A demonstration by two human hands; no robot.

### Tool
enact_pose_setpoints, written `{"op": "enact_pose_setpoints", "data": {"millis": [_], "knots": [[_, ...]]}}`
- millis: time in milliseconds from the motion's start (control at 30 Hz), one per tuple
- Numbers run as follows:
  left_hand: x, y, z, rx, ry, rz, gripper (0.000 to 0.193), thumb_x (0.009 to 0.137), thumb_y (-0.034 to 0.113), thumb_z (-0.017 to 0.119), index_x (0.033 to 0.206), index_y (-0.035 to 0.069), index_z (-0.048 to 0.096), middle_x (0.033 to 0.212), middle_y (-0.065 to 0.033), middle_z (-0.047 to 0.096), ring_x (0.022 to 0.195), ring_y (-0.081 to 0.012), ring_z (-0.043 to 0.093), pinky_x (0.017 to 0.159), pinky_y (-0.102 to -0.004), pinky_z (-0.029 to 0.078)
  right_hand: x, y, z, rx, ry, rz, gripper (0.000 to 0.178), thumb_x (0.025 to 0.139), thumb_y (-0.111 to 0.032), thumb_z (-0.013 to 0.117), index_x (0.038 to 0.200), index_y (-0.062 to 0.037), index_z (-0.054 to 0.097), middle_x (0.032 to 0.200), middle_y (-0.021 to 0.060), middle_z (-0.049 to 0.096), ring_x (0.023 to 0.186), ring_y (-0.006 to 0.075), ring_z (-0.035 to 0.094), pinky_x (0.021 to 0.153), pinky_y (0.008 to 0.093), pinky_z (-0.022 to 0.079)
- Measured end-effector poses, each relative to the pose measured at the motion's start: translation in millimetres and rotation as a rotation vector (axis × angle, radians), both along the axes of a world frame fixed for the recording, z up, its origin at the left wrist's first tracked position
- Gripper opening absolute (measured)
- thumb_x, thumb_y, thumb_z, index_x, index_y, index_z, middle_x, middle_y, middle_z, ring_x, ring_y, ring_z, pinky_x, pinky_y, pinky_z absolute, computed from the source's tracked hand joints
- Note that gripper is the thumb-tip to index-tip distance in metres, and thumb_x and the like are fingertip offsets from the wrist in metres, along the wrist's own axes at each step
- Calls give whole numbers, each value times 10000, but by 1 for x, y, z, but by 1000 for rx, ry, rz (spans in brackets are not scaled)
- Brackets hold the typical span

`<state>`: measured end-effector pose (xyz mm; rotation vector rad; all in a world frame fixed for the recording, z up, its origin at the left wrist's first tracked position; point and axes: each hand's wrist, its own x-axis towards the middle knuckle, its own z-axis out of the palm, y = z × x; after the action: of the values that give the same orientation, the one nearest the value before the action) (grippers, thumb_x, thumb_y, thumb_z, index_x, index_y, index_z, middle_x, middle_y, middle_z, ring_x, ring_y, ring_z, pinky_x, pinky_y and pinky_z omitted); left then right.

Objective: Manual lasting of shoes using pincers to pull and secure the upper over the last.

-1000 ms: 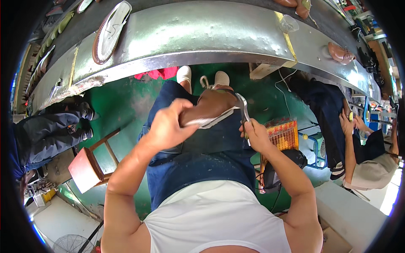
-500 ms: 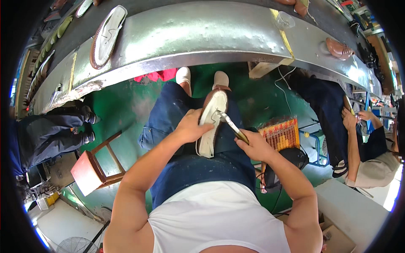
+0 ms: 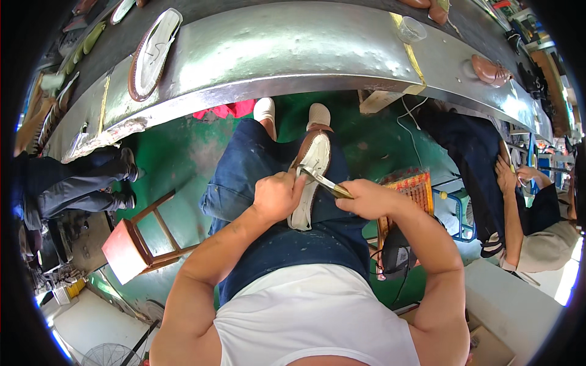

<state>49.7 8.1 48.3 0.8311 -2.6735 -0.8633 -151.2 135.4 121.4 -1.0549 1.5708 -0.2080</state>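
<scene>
An upturned brown shoe [image 3: 316, 149] with a pale, unfinished sole lies lengthwise on my thighs, toe pointing away from me. My right hand [image 3: 360, 198] grips a pair of metal pliers [image 3: 325, 181] by the yellowish handles. Their head reaches the middle of the sole, close to the fingertips of my left hand. Curled over the left edge of the shoe, my left hand [image 3: 276, 195] has its fingers closed beside the plier head. Whatever is pinched in it is too small or hidden to name.
A metal-topped bench [image 3: 293, 46] spans the front, bearing another upturned shoe [image 3: 152, 58], a clear cup [image 3: 412, 29] and a brown shoe [image 3: 488, 70]. A stool [image 3: 137, 247] stands left, a beaded seat mat [image 3: 409, 195] right. Co-workers sit at both sides.
My left hand has shifted from holding the shoe's edge, thumb flat on the sole, to a curled grip by the plier head. The pliers have turned flatter, moving slightly left.
</scene>
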Motion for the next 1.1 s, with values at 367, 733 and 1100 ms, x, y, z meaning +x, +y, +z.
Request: {"op": "enact_pose_setpoints", "data": {"millis": [367,733,1100], "knots": [[9,-17,-70,1839,453,281,624,1007,564,437,1402,83,490,1296,-104,601,1153,-224,583,1029,-396,453,50,8,-69,-249,110,-178,317,944,-276,586,948,41,594,875,289,653,868,475,631,775,510,496],[-14,-16,-57,1571,372,301,499,1004,326,579,1400,38,487,1211,-70,622,1077,-157,595,945,-329,486,15,38,-127,290,-1218,-661,360,971,-195,622,1231,46,562,1002,106,665,812,172,671,488,230,495],[-31,-17,-50,1341,166,370,479,964,297,601,1322,-15,544,1137,-102,653,1013,-165,622,900,-323,488,-14,5,-63,-366,-152,-362,382,1034,-328,473,1107,27,593,836,73,664,765,167,652,591,327,512]]}}
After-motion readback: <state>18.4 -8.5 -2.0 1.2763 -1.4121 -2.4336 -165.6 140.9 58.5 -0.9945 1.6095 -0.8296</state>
